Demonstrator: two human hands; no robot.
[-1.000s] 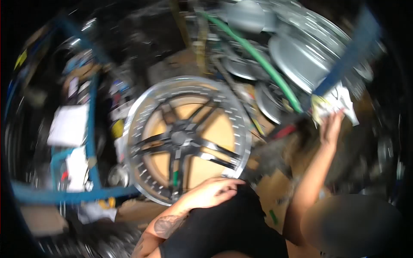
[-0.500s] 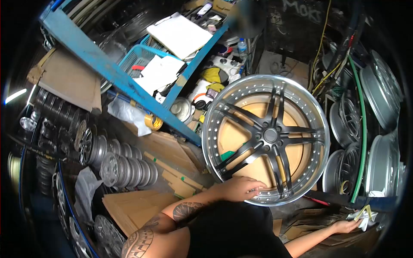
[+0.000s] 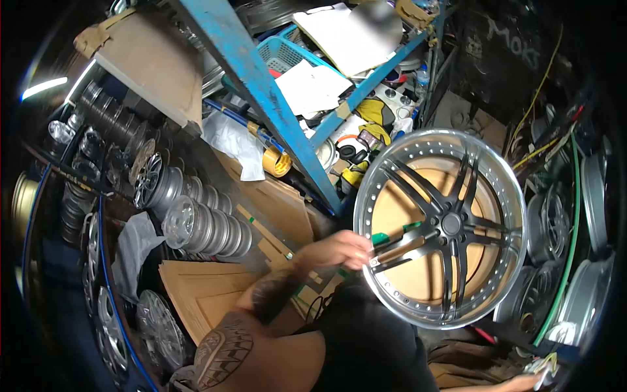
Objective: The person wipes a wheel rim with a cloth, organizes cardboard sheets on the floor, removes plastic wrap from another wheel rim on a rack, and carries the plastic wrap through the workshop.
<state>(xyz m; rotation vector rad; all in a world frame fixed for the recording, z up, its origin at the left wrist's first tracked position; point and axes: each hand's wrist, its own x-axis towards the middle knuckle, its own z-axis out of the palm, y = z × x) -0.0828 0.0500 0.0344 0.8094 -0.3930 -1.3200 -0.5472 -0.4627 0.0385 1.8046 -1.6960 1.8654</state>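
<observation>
A large alloy wheel [image 3: 451,224] with dark double spokes and a polished, studded lip faces me, and tan cardboard [image 3: 406,208] shows between its spokes. At its left edge my left hand [image 3: 345,251] is closed, the fingers bent around the lip. My right hand [image 3: 530,381] is low at the right, partly cut off by the frame. Its fingers are closed on a crumpled white and yellowish cloth [image 3: 547,370], apart from the wheel.
Behind the wheel, a blue metal shelf [image 3: 261,85] holds papers [image 3: 312,88] and a turquoise basket [image 3: 282,53]. Stacked wheels [image 3: 202,225] and flat cardboard [image 3: 196,297] lie left. More wheels [image 3: 584,297] and a green hose [image 3: 567,261] stand right.
My view has turned, so the surroundings sit further right. My left hand has gone from the wheel's lower lip to its left edge and closed around it. My right hand still holds the cloth.
</observation>
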